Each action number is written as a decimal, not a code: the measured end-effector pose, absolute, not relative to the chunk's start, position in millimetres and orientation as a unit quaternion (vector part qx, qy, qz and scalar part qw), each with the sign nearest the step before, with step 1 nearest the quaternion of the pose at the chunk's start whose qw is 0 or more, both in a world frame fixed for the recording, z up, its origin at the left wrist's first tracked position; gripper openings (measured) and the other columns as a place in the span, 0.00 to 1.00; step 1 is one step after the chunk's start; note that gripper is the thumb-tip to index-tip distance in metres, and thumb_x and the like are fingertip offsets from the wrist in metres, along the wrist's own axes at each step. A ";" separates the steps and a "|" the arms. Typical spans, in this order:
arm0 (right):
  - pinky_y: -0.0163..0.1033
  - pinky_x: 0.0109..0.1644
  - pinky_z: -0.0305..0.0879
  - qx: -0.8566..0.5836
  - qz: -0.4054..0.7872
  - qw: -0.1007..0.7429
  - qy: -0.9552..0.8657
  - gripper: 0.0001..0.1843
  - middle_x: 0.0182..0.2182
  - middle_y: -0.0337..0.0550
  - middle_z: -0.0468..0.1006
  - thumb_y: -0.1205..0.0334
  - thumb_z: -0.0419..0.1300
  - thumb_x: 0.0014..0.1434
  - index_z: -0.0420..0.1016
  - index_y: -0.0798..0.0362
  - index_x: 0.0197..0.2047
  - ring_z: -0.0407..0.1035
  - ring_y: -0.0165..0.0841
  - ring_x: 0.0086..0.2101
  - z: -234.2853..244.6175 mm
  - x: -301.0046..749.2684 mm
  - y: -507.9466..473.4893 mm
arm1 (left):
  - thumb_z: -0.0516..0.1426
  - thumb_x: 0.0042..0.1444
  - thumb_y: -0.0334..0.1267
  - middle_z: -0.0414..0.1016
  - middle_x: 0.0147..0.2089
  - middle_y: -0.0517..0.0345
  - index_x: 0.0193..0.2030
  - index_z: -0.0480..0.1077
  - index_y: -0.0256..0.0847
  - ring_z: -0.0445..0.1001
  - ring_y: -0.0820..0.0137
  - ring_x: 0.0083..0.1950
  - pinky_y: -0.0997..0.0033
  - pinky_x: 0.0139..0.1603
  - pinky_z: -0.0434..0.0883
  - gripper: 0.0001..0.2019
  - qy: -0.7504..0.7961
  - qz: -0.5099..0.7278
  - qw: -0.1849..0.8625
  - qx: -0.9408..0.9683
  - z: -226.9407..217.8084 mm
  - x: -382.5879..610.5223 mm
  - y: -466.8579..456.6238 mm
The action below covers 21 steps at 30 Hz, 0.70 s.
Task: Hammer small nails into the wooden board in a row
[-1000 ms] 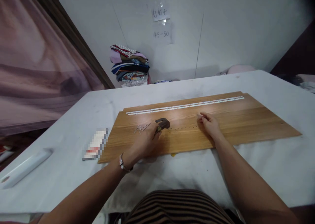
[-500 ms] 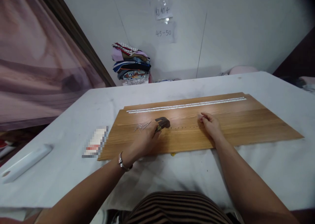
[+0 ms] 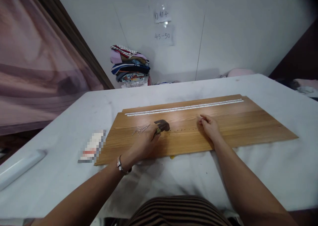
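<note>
- Hammer (image 3: 162,124): over the left part of the board (image 3: 236,126), head up-right of the left hand (image 3: 144,143); whether it rests on the wood, cannot tell.
- Handle slants from the left fist up and right, away from the body; the head sits crosswise, claw to the left, blunt end to the right.
- Left hand far nearer: fingers wrapped round the handle. Right hand (image 3: 210,128) well apart, to the right.
- Dark dots (image 3: 185,129) in a row, roughly along the board's length, run from the blunt end toward the right fingertips. Too small to tell if heads or holes.
- Right hand: thumb and forefinger drawn together at the row's right end; whether anything is pinched, cannot tell.
- Nails (image 3: 141,129): loose cluster on the board, just beyond the left hand, left of the claw; mostly slanted up-right, some crossing.
- Farther out: two pale strips (image 3: 184,108) near the board's far edge, running lengthwise.
- Board lies flat on the white-covered worktop (image 3: 62,130); blurred packet (image 3: 92,146) off its left end.
</note>
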State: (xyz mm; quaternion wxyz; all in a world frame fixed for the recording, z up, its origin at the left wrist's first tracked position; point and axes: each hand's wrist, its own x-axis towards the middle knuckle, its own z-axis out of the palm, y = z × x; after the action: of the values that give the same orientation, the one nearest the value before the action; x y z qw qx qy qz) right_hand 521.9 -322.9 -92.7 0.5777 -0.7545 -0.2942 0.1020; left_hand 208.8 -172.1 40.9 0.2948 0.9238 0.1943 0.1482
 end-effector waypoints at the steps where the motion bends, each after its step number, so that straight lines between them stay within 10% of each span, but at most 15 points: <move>1: 0.48 0.49 0.75 -0.755 0.101 0.581 -0.286 0.24 0.35 0.46 0.86 0.52 0.57 0.55 0.82 0.51 0.51 0.79 0.39 0.36 -92.1 521.4 -322.7 | 0.50 0.67 0.34 0.78 0.58 0.53 0.59 0.73 0.47 0.75 0.61 0.61 0.56 0.66 0.70 0.18 0.193 0.143 0.295 0.925 40.3 208.5 -171.7; 16: 0.48 0.48 0.76 -0.738 0.119 0.617 -0.245 0.23 0.31 0.44 0.85 0.52 0.59 0.53 0.83 0.52 0.49 0.78 0.37 0.31 -88.6 522.1 -322.3 | 0.51 0.67 0.37 0.79 0.43 0.54 0.44 0.72 0.45 0.78 0.60 0.50 0.57 0.57 0.74 0.08 0.225 0.136 0.292 0.919 48.0 208.8 -174.6; 21: 0.44 0.40 0.76 -0.713 0.142 0.653 -0.215 0.25 0.31 0.45 0.84 0.52 0.61 0.51 0.82 0.55 0.50 0.77 0.35 0.29 -83.6 520.2 -320.6 | 0.51 0.65 0.36 0.79 0.51 0.51 0.50 0.73 0.45 0.77 0.60 0.51 0.55 0.57 0.75 0.12 0.229 0.134 0.295 0.918 49.4 210.1 -176.1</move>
State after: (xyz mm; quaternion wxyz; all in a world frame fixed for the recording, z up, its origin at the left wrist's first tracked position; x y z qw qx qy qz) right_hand 520.2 -320.6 -83.6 0.6527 -0.7125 -0.2148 0.1421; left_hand 210.1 -176.1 49.4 0.2947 0.9179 0.2294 0.1342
